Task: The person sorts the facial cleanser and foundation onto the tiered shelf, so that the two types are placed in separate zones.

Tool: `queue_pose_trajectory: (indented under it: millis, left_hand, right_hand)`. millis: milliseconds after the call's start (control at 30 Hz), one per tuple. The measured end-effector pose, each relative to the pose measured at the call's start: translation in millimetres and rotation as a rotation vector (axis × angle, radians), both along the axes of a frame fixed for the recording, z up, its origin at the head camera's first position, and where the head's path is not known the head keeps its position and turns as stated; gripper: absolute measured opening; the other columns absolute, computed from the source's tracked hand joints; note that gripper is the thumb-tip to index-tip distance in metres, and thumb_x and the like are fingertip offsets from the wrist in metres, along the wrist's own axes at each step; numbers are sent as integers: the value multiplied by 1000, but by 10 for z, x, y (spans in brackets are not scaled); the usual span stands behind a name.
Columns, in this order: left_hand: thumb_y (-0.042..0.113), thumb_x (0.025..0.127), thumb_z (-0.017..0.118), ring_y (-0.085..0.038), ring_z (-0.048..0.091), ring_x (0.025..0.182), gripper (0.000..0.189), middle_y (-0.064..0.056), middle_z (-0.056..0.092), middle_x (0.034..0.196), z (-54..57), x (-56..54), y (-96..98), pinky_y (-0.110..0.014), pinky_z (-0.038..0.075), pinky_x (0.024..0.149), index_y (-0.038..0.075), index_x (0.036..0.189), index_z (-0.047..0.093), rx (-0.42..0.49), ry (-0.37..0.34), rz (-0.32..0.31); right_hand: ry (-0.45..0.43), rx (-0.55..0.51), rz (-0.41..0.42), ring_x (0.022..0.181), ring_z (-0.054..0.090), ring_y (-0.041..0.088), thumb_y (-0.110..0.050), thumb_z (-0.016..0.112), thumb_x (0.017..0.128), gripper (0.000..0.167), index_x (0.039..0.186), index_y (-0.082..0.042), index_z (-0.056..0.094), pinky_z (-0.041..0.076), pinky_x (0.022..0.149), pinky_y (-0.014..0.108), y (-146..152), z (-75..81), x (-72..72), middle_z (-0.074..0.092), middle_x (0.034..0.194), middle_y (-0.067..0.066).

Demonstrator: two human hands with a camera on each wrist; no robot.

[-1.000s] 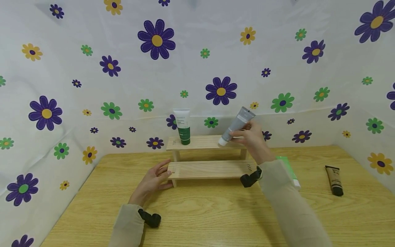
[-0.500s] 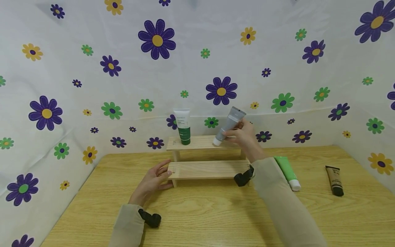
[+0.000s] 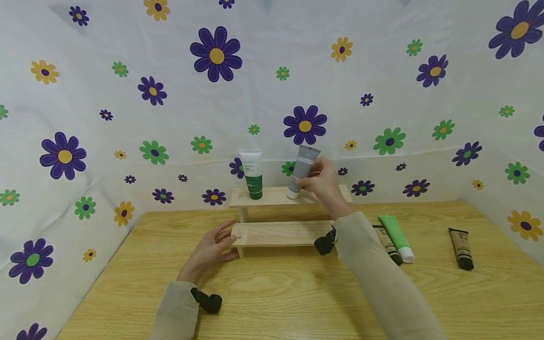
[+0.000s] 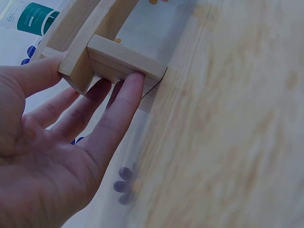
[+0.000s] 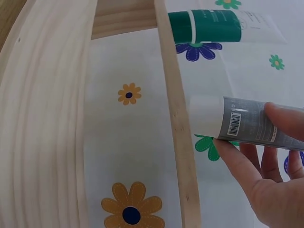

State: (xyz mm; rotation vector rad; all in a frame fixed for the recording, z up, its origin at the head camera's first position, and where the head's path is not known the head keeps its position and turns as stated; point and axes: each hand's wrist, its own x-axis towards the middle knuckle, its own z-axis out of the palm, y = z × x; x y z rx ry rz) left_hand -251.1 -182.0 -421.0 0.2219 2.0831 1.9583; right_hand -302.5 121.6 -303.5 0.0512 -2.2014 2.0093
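My right hand [image 3: 326, 184] pinches a grey squeeze tube [image 3: 303, 166] with a white cap, slightly tilted, cap down over the upper board of a two-step wooden rack [image 3: 280, 233]. In the right wrist view the white cap [image 5: 205, 116] is at the board's edge; whether it touches cannot be told. Left of it, a white and green squeeze tube [image 3: 253, 182] stands upright on its cap on that same board. My left hand [image 3: 209, 248] holds the rack's lower left end; in the left wrist view its thumb is on the board and fingertips [image 4: 135, 80] touch the leg.
On the table [image 3: 263, 293], right of the rack, lie a light green tube [image 3: 396, 236] and a gold tube with a black cap [image 3: 387, 245], partly behind the right sleeve. Another gold tube [image 3: 460, 248] lies farther right. A flower-printed sheet [image 3: 263, 99] hangs behind the rack.
My right hand has carried the grey tube leftward along the upper board, and the tube has turned more upright. The gold tube beside the green one has come into view. My left hand stays put.
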Motion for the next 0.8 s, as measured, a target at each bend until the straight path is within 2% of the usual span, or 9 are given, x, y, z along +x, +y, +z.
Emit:
queue_pose_trajectory:
  millis: [267,800]
  left_hand:
    - [5,106,50,-52,45,133,60,-35,33,153,-6,-1,-4,-54,53,94,0,160,23,-2,0,-2]
    - [5,105,53,-46,50,130,60,-33,38,152,-10,-6,8,-51,55,92,2,159,27,-6,-4,13]
  right_hand:
    - [101,125,-19,114,57,39,13,74,84,44,119,8,46,49,102,48,-105,-13,-17,56,125,26]
    - [215,223,11,112,58,40,12,72,86,41,121,5,51,48,102,50,-199,-69,-26,59,121,25]
